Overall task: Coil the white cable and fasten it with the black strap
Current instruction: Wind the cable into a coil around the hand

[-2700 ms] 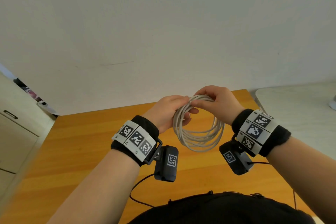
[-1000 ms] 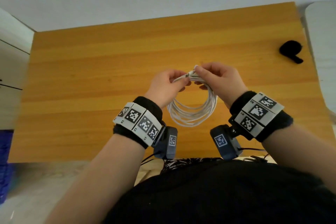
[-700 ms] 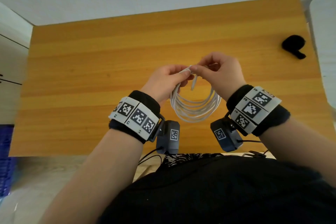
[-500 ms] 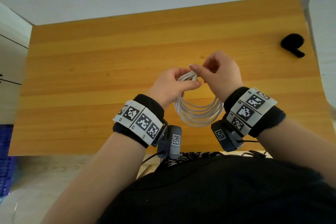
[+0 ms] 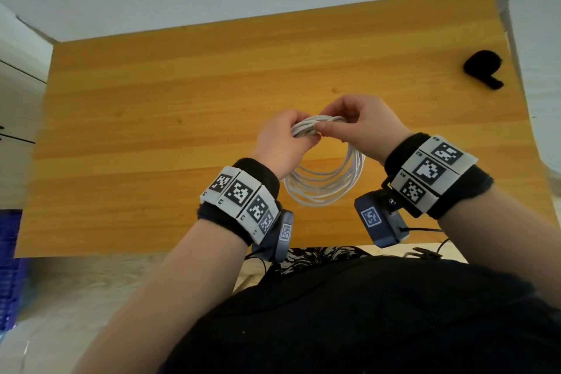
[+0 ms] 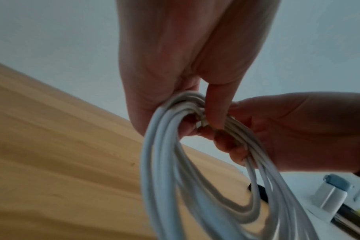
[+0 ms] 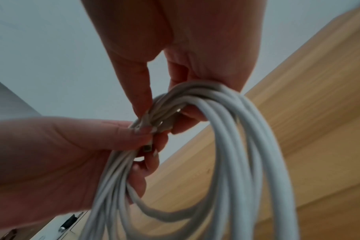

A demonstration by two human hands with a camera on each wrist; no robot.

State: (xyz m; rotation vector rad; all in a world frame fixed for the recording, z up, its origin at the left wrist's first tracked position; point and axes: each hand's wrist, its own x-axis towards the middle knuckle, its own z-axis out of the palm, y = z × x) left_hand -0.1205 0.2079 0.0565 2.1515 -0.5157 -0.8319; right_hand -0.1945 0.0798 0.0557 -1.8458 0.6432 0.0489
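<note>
Head view: left hand (image 5: 280, 143) and right hand (image 5: 362, 127) both pinch the top of the coiled cable (image 5: 326, 182), held above the table (image 5: 151, 100) middle. Coiling looks finished. Next, one hand must reach the strap (image 5: 482, 68) at the far right corner.

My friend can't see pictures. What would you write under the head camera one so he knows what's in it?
Two hands, the left hand and the right hand, hold a coiled white cable by its top above a wooden table. A rolled black strap lies on the table's far right corner.
</note>
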